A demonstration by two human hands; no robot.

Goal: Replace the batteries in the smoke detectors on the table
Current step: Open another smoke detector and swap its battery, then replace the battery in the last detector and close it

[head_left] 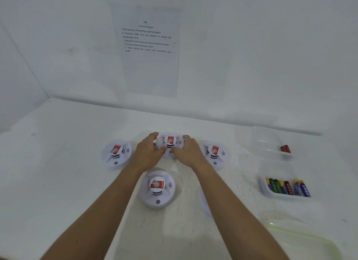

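Several white round smoke detectors with red labels lie on the white table. The far middle detector (170,142) is gripped on both sides: my left hand (148,153) curls around its left rim and my right hand (188,153) around its right rim. Other detectors sit at the left (116,154), at the right (215,153) and nearer to me in the middle (157,188). Another white round piece (205,201) is half hidden behind my right forearm. A clear tray (269,192) holds several coloured batteries (288,187).
A clear tub (257,145) at the far right holds a few red batteries (285,148). A clear lid or tray (310,242) with a yellowish rim lies at the near right. A printed instruction sheet (149,46) hangs on the back wall.
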